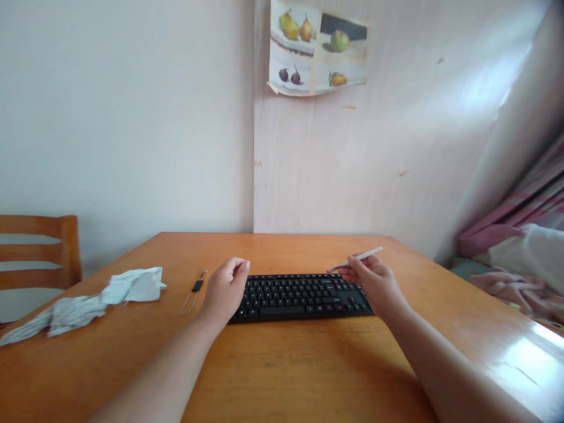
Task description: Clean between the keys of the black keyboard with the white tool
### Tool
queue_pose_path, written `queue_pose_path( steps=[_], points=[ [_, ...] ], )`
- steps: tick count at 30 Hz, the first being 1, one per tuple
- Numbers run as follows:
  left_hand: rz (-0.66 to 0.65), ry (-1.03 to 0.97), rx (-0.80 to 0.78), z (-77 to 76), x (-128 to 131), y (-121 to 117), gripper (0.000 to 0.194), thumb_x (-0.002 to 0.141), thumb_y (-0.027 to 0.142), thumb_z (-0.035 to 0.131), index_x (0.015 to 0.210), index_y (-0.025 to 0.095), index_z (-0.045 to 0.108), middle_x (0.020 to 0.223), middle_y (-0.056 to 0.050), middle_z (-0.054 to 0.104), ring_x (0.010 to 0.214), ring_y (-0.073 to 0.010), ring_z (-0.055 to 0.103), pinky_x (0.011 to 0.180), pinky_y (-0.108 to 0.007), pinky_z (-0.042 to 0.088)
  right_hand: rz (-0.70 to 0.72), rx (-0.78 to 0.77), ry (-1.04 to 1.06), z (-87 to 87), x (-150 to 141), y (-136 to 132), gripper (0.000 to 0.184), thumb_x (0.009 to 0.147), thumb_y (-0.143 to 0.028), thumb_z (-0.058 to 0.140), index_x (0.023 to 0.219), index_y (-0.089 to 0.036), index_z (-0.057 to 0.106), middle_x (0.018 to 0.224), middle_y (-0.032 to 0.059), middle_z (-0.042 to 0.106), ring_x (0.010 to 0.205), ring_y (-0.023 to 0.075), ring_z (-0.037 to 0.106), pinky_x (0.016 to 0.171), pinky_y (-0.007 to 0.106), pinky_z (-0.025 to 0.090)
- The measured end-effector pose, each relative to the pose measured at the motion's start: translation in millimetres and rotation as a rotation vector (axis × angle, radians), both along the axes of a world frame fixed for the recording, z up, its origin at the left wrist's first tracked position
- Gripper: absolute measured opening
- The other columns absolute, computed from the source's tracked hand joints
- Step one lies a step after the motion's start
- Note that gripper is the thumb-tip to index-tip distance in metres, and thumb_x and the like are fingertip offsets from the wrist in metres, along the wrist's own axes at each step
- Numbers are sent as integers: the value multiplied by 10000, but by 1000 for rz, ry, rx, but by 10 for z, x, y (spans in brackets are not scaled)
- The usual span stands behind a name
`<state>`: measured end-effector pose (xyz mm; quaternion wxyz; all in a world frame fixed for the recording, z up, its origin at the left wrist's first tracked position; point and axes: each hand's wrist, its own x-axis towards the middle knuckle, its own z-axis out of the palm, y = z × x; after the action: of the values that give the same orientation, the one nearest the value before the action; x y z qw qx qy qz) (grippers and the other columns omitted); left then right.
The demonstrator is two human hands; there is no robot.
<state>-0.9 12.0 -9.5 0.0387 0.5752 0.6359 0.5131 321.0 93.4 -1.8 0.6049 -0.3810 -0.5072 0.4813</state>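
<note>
A black keyboard [291, 298] lies flat on the wooden table in front of me. My left hand [227, 291] is closed in a loose fist at the keyboard's left end and covers that corner. The inside of its fingers is hidden, so I cannot tell whether anything is in them. Over the keyboard's right end, my right hand [370, 281] pinches a slim white stick [369, 253]. The stick slants, with its darker, pinkish tip down at the left near the keyboard's back edge. Its exact kind is too small to make out, as is whether the tip touches the keys.
Left of my left hand lies a small black object with a cord loop [197, 286]. A crumpled white cloth [132, 285] rests on the table's left side. A wooden chair [37, 252] stands beyond it. Piled fabric [515, 285] is at the right, past the table edge [418, 258].
</note>
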Motion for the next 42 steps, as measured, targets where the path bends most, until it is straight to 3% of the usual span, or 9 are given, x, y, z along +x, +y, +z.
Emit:
queue_pose_path(
  steps=[3,6,10,16,22,32,42],
  points=[
    [27,-281,28,-132,-156,140,459,877,627,508,899,197,668,856,-69,734,853,-237,664,808,-343,497,-88,85,-199,4,20,63,354,778,-494,783,861,-199,606,718,17,713,649,164,699,609,259,560],
    [19,-505,26,-225,-251,244,504,832,655,559,916,173,681,956,-108,752,921,-252,686,889,-390,519,-172,187,-550,68,61,106,280,865,-473,653,843,-196,616,699,13,693,630,162,644,597,271,484],
    [63,-772,-22,-220,-262,283,426,851,562,592,898,150,689,1100,-162,742,1052,-265,687,1017,-439,494,-228,309,-972,185,76,144,234,891,-404,573,789,-198,614,676,6,668,615,160,591,596,272,394],
    [56,-919,-61,-183,-241,293,411,944,482,484,920,128,690,1213,-212,715,1087,-256,704,1055,-451,498,-168,379,-1259,241,-46,205,198,898,-343,533,751,-211,550,650,5,622,603,157,549,580,263,316],
    [36,-961,-82,-198,-241,300,509,971,539,426,925,110,695,1183,-237,725,1081,-268,716,1059,-454,502,-120,376,-1348,228,-189,270,184,889,-312,540,734,-215,512,646,9,607,595,152,515,572,264,279],
    [14,-1008,-123,-153,-232,273,608,975,609,366,962,105,706,1191,-252,721,1138,-284,697,1047,-424,511,-28,380,-1305,170,-418,332,159,877,-307,543,757,-206,569,678,15,660,601,147,541,563,260,305],
    [25,-1045,-154,-120,-238,281,643,983,615,317,942,111,714,1103,-249,749,1104,-299,712,1015,-453,525,44,385,-1272,233,-772,267,167,870,-294,564,734,-199,583,668,16,680,593,140,542,569,252,323]
  ],
)
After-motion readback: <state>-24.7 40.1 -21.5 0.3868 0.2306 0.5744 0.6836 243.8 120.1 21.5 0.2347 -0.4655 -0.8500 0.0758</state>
